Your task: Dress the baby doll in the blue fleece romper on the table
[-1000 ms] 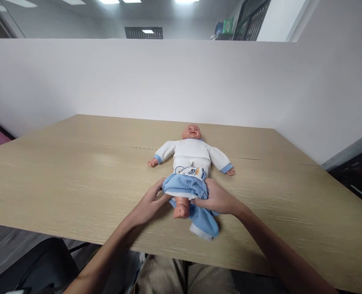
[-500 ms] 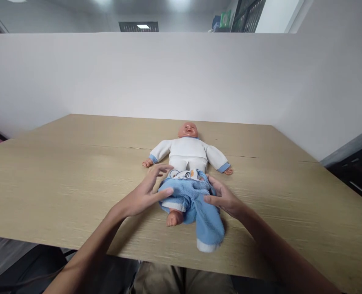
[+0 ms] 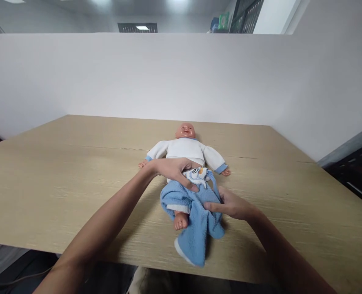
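Observation:
A baby doll in a white top with blue cuffs lies on its back, head away from me. Blue fleece pants with a white cartoon face at the waist cover its lower body. One doll foot pokes out of the white-cuffed leg on the left, while the other pant leg lies flat toward me. My left hand reaches across the doll's middle and pinches the waist of the pants, thumb in front, fingers partly hidden. At the right side, my right hand grips the pants with its thumb on top.
The wooden table stretches out around the doll, its front edge close to my lap. A white wall rises behind it. Dark equipment stands beyond the right edge.
My left hand has moved right and over to the waist of the pants. My right hand has shifted slightly right and down. The loose pant leg has swung left.

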Action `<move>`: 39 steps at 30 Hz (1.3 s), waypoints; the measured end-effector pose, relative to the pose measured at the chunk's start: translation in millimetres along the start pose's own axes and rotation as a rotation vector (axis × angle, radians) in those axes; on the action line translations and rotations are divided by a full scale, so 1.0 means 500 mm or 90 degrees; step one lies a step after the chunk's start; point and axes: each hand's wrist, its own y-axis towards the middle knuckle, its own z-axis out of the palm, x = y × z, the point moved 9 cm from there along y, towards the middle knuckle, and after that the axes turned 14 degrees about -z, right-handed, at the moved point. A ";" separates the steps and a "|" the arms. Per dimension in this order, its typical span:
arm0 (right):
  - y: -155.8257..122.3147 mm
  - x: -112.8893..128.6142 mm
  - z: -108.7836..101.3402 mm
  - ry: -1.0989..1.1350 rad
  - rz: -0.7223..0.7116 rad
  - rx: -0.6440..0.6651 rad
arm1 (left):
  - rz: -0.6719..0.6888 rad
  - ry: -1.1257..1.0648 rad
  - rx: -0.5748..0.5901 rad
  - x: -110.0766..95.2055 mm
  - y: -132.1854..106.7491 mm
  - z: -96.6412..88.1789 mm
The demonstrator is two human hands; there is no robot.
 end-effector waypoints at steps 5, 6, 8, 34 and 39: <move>-0.002 -0.016 -0.051 0.182 -0.046 -0.284 | -0.014 0.046 0.047 0.026 0.017 0.017; -0.001 -0.024 -0.049 0.202 -0.033 -0.288 | -0.023 0.064 0.070 0.034 0.018 0.022; 0.001 -0.038 -0.034 0.210 0.007 -0.236 | -0.039 0.090 0.102 0.050 0.019 0.027; -0.035 0.022 0.065 0.130 0.074 0.157 | -0.005 0.032 0.243 0.071 0.016 0.051; -0.018 0.010 0.027 0.189 -0.014 -0.039 | -0.049 0.058 0.207 0.080 0.015 0.045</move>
